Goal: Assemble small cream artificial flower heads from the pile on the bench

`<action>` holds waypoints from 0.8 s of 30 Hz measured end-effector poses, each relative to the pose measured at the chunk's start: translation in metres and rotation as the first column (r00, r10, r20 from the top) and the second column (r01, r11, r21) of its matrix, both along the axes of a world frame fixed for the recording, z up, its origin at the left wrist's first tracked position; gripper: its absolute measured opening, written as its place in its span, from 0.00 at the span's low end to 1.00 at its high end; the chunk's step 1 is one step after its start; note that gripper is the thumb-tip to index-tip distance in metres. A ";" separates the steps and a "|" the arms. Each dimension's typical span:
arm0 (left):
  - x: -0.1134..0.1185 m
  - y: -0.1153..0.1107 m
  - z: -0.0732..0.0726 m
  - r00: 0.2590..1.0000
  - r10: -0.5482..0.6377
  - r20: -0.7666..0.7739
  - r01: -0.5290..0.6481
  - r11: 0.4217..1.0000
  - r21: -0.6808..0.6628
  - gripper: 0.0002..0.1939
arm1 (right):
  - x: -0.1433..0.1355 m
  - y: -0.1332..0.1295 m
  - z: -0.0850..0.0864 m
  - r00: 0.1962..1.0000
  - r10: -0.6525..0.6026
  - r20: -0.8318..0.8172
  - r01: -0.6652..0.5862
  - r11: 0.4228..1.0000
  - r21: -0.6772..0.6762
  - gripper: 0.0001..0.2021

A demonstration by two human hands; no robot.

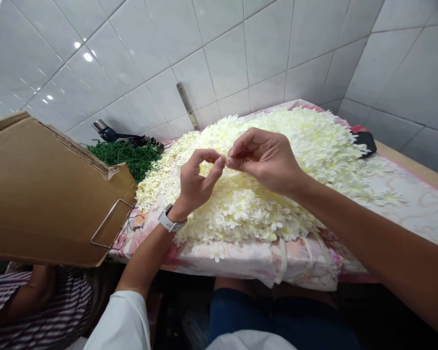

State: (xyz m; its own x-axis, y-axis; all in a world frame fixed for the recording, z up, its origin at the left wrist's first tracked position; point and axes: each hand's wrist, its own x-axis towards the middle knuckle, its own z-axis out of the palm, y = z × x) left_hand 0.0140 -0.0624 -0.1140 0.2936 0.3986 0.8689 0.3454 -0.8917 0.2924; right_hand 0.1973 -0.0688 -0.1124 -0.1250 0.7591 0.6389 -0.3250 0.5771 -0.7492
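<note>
Above a large heap of white artificial flowers (248,209), my two hands meet fingertip to fingertip. My left hand (200,177), with a white watch (171,219) on its wrist, pinches thumb and forefinger together. Opposite it, my right hand (264,158) also pinches at the same spot. Whatever lies between the fingertips is small and pale, too hidden to name. Smaller cream-coloured flower pieces (151,189) spread along the left side of the heap. One loose white flower (216,253) lies at the table's front edge.
A cardboard sheet (51,194) stands at the left, near a bent metal wire frame (105,223). Behind it are green wire-like stems (126,158) and a heat-gun-like tool (105,131). A metal strip (187,104) leans on the tiled wall. Another person's striped clothing (58,311) shows lower left.
</note>
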 end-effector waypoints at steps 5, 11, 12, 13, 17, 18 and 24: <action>0.001 0.000 0.003 0.998 0.061 -0.031 -0.057 0.993 0.107 0.04 | -0.001 -0.001 0.001 0.997 -0.050 0.052 0.047 0.998 0.042 0.14; -0.005 0.004 0.007 0.997 0.069 -0.019 -0.066 0.991 0.114 0.02 | -0.003 -0.002 0.000 0.997 -0.081 0.002 0.081 0.997 -0.001 0.15; -0.005 0.004 0.007 0.997 0.074 -0.020 -0.071 0.990 0.118 0.02 | -0.003 -0.002 0.000 0.997 -0.080 -0.004 0.080 0.997 -0.004 0.16; -0.005 0.004 0.008 0.997 0.079 -0.025 -0.075 0.990 0.121 0.02 | -0.002 -0.002 0.000 0.997 -0.078 -0.011 0.078 0.997 -0.008 0.16; -0.005 0.003 0.008 0.994 0.094 -0.054 -0.086 0.986 0.145 0.02 | -0.001 -0.003 0.002 0.996 -0.080 -0.026 0.079 0.997 -0.018 0.17; -0.004 0.003 0.008 0.994 0.100 -0.050 -0.091 0.985 0.150 0.02 | -0.001 -0.003 0.003 0.996 -0.081 -0.022 0.081 0.997 -0.021 0.17; -0.004 0.005 0.004 1.000 0.025 -0.002 -0.025 0.996 0.086 0.02 | -0.001 -0.003 0.003 0.997 -0.072 -0.002 0.072 0.997 -0.017 0.18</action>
